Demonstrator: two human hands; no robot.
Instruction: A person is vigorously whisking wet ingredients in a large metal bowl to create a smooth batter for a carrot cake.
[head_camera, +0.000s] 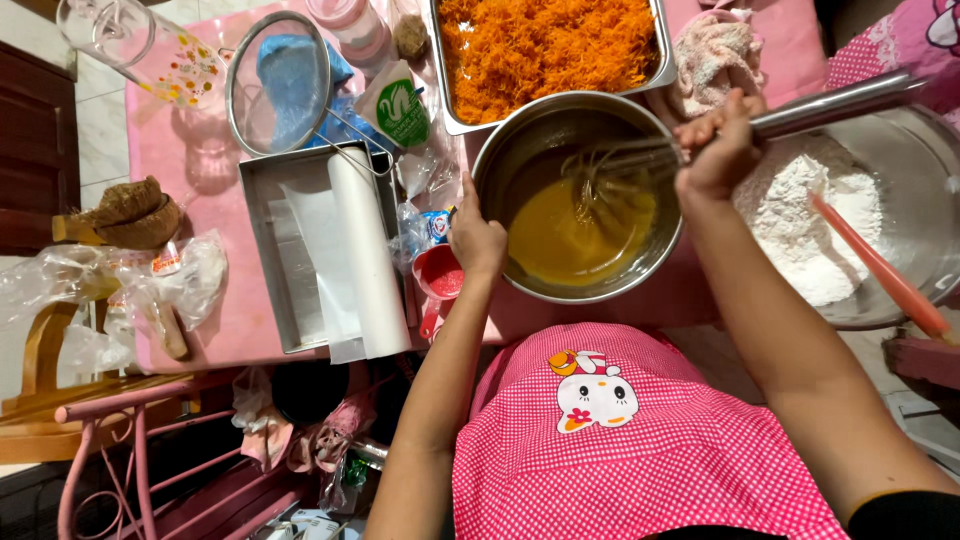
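A steel mixing bowl (510, 140) holds yellow-orange batter (575, 235) on the pink table. My left hand (475, 235) grips the bowl's left rim. Over the bowl's right rim, my right hand (718, 150) is closed on the long metal handle of a wire whisk (620, 165), whose wires dip into the batter and look blurred. I wear a pink checked apron with a cartoon cat.
A metal tray of grated carrot (545, 45) lies behind the bowl. At the right, a glass bowl of flour (810, 215) holds a red spatula (880, 275). A baking tin with rolled paper (330, 250), a sieve (278, 80), a glass jug (150, 45) and a small red cup (440, 272) stand left.
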